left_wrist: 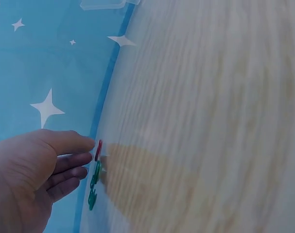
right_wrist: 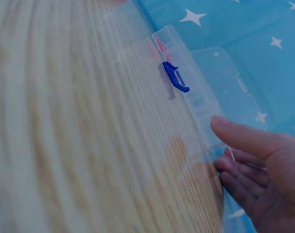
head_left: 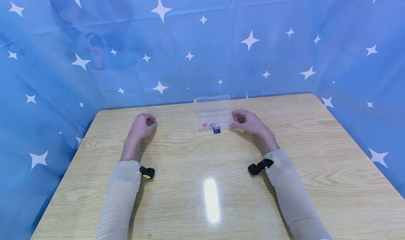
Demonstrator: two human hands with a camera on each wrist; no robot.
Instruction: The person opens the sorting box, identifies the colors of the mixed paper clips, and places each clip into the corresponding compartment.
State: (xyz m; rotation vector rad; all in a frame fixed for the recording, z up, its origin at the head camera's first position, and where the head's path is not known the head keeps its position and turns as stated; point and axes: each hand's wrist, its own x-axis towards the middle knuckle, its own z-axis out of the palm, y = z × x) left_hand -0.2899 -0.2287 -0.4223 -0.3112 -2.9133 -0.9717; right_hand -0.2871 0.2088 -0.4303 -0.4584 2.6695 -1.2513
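My right hand point(head_left: 249, 122) grips the right end of a clear plastic compartment box point(head_left: 224, 123); in the right wrist view the thumb lies at its front corner and the fingers curl beyond. The box's lid stands open at the back. Small red pieces point(head_left: 204, 125) lie in its left front compartment. A small blue framed piece point(right_wrist: 175, 77) is at the box's front edge. Far to the left, my left hand point(head_left: 143, 124) curls with its fingertips right at a small red piece point(left_wrist: 98, 150). Small green pieces point(left_wrist: 95, 174) lie in line with it. I cannot tell whether the left fingers pinch the red one.
The wood-grain table point(head_left: 190, 155) has a glossy top with a bright reflection near the front. A blue star-patterned cloth point(head_left: 177, 57) hangs behind its back edge and down both sides. Black wrist cameras point(head_left: 148, 173) are strapped to both sleeves.
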